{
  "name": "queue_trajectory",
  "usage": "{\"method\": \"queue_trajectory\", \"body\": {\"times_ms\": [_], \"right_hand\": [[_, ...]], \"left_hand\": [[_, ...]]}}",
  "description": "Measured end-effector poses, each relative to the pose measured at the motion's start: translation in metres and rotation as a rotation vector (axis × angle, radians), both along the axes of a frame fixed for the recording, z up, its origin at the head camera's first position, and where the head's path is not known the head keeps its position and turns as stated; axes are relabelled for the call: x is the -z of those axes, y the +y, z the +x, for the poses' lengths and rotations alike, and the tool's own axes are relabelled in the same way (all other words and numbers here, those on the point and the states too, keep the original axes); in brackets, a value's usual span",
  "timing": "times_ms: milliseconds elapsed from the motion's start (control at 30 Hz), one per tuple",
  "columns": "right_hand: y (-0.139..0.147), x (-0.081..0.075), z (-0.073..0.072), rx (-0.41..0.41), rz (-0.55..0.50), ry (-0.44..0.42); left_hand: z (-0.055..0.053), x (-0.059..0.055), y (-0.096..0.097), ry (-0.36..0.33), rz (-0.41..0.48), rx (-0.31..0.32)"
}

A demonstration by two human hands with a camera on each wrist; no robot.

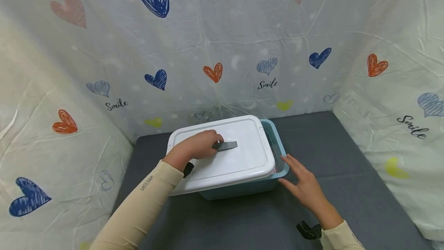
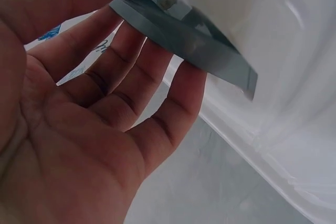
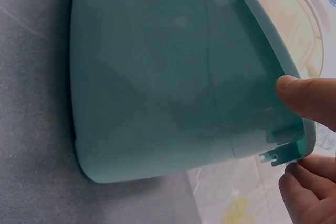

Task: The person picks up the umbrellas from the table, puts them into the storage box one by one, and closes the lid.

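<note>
A white lid (image 1: pixel 248 161) lies askew over a teal plastic storage box (image 1: pixel 239 190), shifted toward the left so that a strip of the box's right side shows. My left hand (image 1: pixel 198 145) grips the grey handle (image 1: pixel 229 145) in the middle of the lid; in the left wrist view its fingers curl under the handle (image 2: pixel 215 56). At the box's right front corner, my right hand (image 1: pixel 306 188) has its thumb and fingers spread around the rim. The right wrist view shows the thumb (image 3: pixel 304 95) right at the rim, beside the box's side wall (image 3: pixel 157 93). Most of the box's inside is hidden.
The box stands on a dark grey table (image 1: pixel 347 188). A pale curtain (image 1: pixel 236 22) printed with hearts and the word "Smile" hangs behind the table and along both sides. Each wrist wears a black device, such as the one on the right wrist (image 1: pixel 308 230).
</note>
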State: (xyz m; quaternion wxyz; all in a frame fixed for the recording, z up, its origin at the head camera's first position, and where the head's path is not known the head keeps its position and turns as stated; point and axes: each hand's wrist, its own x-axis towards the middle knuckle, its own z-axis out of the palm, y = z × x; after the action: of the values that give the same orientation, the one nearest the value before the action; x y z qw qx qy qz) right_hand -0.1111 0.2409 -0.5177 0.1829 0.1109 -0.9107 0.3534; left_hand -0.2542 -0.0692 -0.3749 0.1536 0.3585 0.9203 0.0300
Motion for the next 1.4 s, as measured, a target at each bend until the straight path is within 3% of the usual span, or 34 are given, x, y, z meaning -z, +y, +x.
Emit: {"method": "queue_trajectory", "body": {"times_ms": [267, 533, 833, 1400], "right_hand": [[0.000, -0.001, -0.001, -0.016, -0.085, -0.069], [0.001, 0.001, -0.001, -0.043, -0.154, -0.071], [0.001, 0.003, -0.001, -0.046, -0.170, -0.055], [-0.004, 0.007, -0.003, 0.002, -0.106, -0.012]], "left_hand": [[-0.003, 0.006, 0.013, -0.008, -0.003, 0.006], [-0.007, 0.011, 0.024, -0.007, -0.006, 0.023], [-0.009, 0.014, 0.033, -0.009, -0.004, 0.036], [-0.013, 0.021, 0.051, 0.000, -0.019, 0.048]]}}
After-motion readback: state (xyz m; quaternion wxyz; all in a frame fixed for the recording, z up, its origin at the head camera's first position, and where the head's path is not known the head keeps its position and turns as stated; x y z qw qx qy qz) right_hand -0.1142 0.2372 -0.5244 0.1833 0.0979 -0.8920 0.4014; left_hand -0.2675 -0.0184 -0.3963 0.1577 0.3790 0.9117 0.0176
